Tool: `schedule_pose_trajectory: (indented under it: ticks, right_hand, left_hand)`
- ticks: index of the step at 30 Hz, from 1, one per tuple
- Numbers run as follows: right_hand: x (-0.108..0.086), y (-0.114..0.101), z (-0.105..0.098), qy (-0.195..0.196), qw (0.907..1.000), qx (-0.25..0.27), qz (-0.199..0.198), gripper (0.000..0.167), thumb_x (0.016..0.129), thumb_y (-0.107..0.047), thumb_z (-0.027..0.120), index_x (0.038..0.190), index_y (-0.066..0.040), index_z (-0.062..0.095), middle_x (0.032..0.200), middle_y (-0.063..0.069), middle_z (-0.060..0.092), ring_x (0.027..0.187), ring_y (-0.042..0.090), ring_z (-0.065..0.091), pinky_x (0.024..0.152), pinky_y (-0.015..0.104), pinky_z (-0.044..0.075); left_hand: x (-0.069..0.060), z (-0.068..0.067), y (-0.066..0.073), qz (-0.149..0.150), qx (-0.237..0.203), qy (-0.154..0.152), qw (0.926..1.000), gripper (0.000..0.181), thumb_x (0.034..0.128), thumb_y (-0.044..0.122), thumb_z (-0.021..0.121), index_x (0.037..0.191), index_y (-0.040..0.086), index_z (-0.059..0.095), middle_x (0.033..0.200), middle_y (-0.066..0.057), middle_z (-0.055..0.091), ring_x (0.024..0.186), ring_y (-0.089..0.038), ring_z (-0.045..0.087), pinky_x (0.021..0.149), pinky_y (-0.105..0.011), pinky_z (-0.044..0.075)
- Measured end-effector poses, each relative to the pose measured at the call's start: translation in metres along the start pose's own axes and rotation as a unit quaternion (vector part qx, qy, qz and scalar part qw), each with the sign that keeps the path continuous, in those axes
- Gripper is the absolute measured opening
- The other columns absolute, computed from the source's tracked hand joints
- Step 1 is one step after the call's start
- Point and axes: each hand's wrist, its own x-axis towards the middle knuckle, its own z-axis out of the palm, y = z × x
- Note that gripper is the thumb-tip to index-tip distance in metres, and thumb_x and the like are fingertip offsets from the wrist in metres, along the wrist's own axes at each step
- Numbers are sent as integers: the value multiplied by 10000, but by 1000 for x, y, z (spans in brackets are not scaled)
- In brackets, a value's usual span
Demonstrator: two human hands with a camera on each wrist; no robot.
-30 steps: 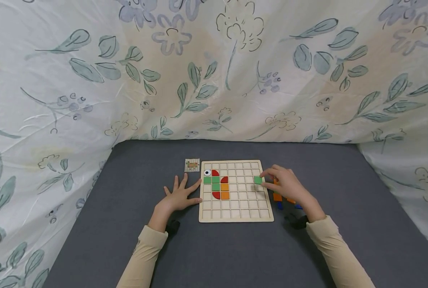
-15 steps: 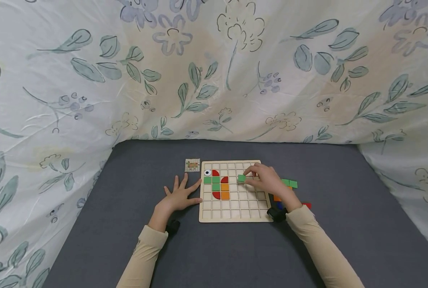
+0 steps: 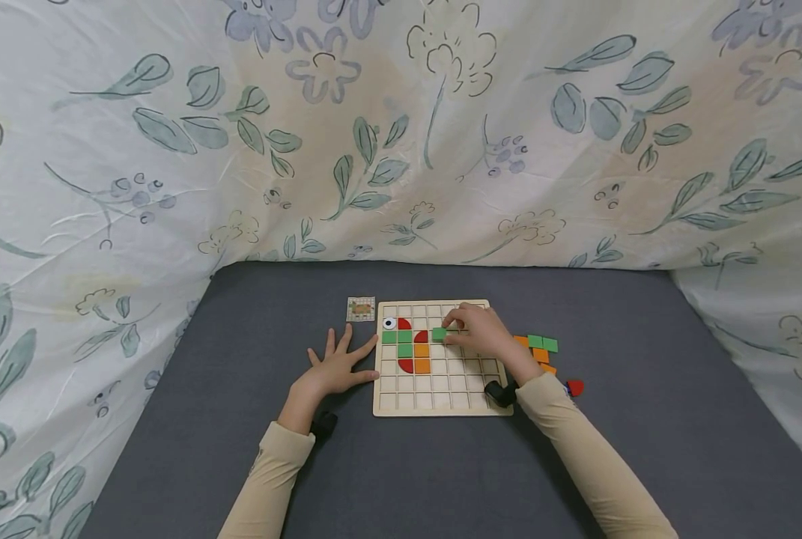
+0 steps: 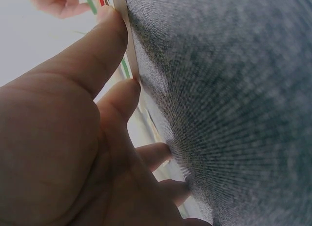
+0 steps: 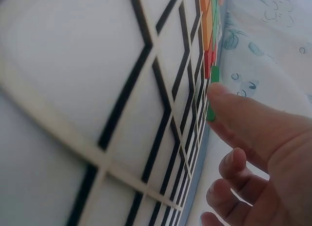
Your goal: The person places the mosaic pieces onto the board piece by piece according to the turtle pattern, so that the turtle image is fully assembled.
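Note:
A pale gridded board lies on the dark cloth, with green, red and orange tiles and a round eye tile in its left part. The right hand pinches a green square tile over the board, just right of the red quarter-round tile. In the right wrist view that green tile shows at the thumb and finger of the hand. The left hand lies with fingers spread, thumb and index finger touching the board's left edge; the left wrist view shows the hand against that edge.
Loose green, orange and red tiles lie right of the board, partly hidden by the right arm. A small patterned card lies at the board's upper left. Floral fabric hangs behind.
The right hand has moved left across the board with the green tile, from the right edge to beside the red quarter-round tile. The left hand has stayed in place.

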Motion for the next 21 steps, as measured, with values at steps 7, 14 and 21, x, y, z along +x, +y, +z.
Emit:
schedule_pose_trajectory:
  ticks: [7, 14, 21]
  right_hand:
    - [4, -1, 3, -41, 10000, -58, 24, 232, 802, -298, 730, 994, -176, 686, 794, -9, 537, 684, 138, 436, 727, 427, 306]
    - [6, -1, 6, -67, 9999, -58, 70, 219, 795, -292, 737, 980, -183, 690, 798, -1, 535, 705, 140, 446, 736, 426, 307]
    - [5, -1, 6, -100, 9999, -75, 12, 251, 788, -313, 741, 1001, -187, 696, 833, 18, 555, 706, 136, 456, 659, 341, 304]
  left_hand:
    - [1, -1, 0, -1, -21, -28, 10000, 725, 866, 526, 555, 1476, 329, 215, 1550, -168, -57, 1375, -433, -170, 965, -746, -77]
    - [1, -1, 1, 18, -59, -21, 10000, 713, 871, 514, 559, 1474, 335, 224, 1550, -167, -53, 1375, -433, -170, 963, -747, -82]
    - [1, -1, 0, 2, -83, -9, 10000, 725, 867, 517, 561, 1477, 324, 220, 1550, -172, -55, 1375, -437, -168, 963, -748, -80]
